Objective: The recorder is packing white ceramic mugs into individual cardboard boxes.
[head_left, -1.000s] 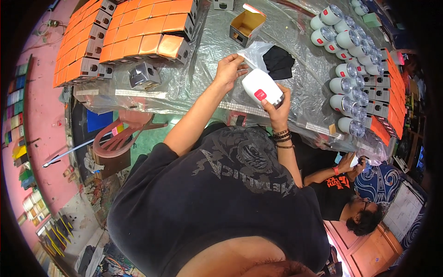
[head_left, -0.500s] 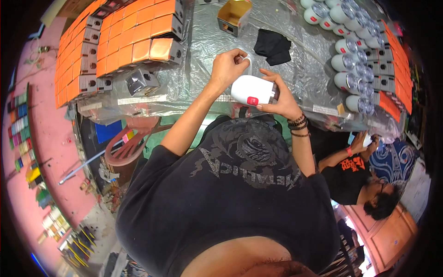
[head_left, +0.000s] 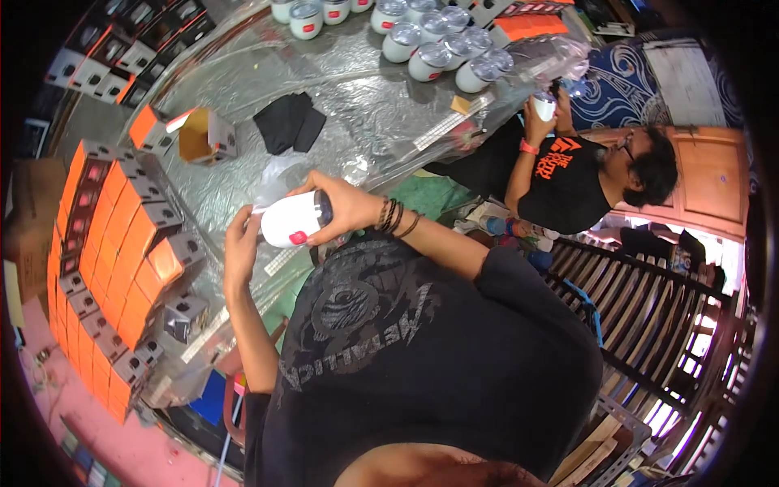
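Note:
A white tumbler (head_left: 286,222) with a dark clear lid and a small red label lies on its side between my hands, above the table. My right hand (head_left: 347,209) wraps round its lid end. At the tumbler's base, my left hand (head_left: 238,243) has its fingertips drawn together on the edge of a thin clear plastic bag (head_left: 280,182), partly hidden behind the tumbler. Beyond my hands a folded black cloth (head_left: 290,123) rests on the plastic-covered table (head_left: 357,105). An open cardboard box (head_left: 219,136) stands to the left of the cloth.
Stacked orange and grey boxes (head_left: 114,260) line the left side, with a loose grey box (head_left: 185,315) beside them. Several white tumblers (head_left: 428,61) with clear lids stand at the far side. To the right, a co-worker (head_left: 580,174) holds another white tumbler (head_left: 544,105).
My view has swung to the right, bringing the co-worker further in. My left hand has come down to the tumbler's base; my right hand keeps its grip on the lid end.

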Available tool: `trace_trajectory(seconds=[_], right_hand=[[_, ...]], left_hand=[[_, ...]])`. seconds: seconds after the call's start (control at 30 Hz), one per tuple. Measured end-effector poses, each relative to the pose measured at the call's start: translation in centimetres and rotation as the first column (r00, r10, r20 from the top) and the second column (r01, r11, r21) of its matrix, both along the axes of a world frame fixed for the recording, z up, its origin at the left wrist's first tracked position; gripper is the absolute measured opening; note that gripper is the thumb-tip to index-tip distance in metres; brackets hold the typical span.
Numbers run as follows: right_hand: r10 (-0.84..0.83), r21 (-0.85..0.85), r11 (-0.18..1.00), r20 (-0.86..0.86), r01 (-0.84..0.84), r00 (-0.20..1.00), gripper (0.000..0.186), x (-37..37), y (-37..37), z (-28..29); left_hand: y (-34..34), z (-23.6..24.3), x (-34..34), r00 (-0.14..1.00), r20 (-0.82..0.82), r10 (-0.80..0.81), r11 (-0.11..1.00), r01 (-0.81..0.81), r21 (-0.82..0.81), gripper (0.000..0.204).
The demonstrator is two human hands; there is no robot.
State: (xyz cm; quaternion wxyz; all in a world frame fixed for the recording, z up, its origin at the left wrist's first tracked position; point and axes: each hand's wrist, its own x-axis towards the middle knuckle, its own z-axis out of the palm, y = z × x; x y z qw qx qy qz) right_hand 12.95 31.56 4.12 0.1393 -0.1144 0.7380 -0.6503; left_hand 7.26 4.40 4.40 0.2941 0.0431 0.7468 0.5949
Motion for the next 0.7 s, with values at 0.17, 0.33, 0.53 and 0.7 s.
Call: trace_trajectory(seconds=[0.17,0.33,0.53,0.7], right_hand=[[-0.149,0.127,0.979,-0.104,0.162,0.983,0.100,2.0,-1.5,-1.1],[-0.104,0.074,0.992,-0.028,0.106,0.994,0.088,2.6,-1.3,-2.0],[-0.247,0.322,0.931,0.208,0.173,0.946,0.049,0.5,-0.2,-0.7],[-0.232,0.327,0.911,-0.098,0.251,0.968,0.038,-0.4,0.4,-1.0]], left_hand=[[3.5,-2.1,2.5,0.908,0.301,0.290,0.900,-0.366,0.237,0.047],[4.3,-4.0,2.7,0.920,0.152,0.361,0.920,-0.378,0.104,0.043],[5.1,-3.1,2.4,0.990,0.041,0.137,0.986,-0.141,0.094,0.038],[6.2,-2.0,2.4,0.996,-0.057,0.067,0.992,-0.061,0.107,0.034]])
